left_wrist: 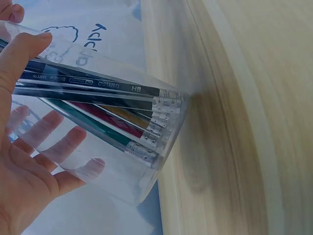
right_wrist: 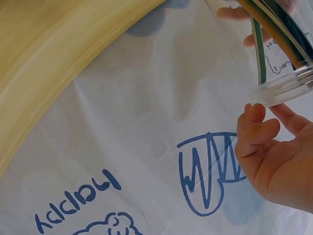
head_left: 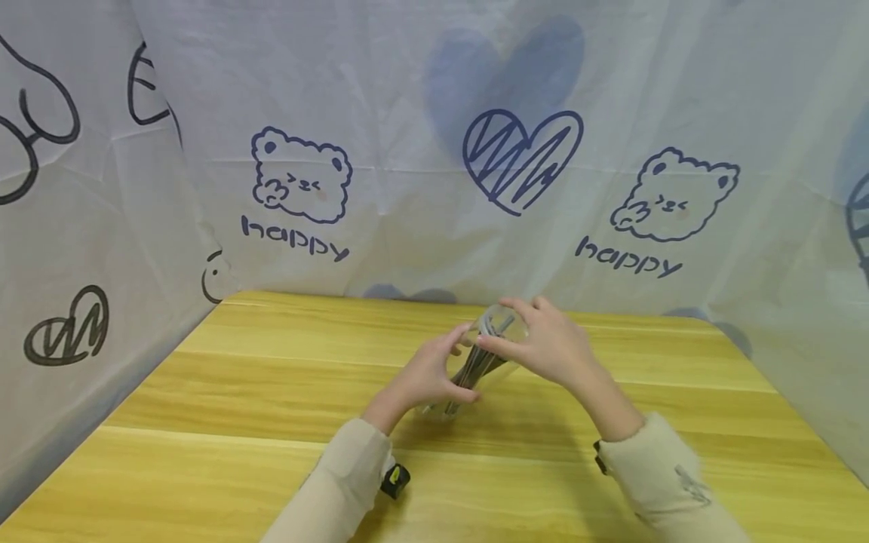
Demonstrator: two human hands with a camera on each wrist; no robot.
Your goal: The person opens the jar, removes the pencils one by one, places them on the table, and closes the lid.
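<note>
A clear plastic pencil tub [head_left: 490, 323] is held tilted just above the table, its upper end leaning away to the right. Inside lie several pencils [left_wrist: 117, 93], dark, green, red and yellow, their silver ferrules at the lower end. My left hand [head_left: 424, 373] grips the tub's side, thumb across one face and fingers round the other, as the left wrist view shows. At the upper end, my right hand [head_left: 553, 343] pinches the thick clear rim [right_wrist: 288, 87] between thumb and fingers. Whether that rim is a separate lid, I cannot tell.
A yellow wood-grain table [head_left: 237, 452] spreads beneath both hands. Behind its far edge hangs a pale cloth [head_left: 400, 151] with drawn hearts and bears, and more cloth runs along the sides. A dark strap device [head_left: 395, 480] sits on the left wrist.
</note>
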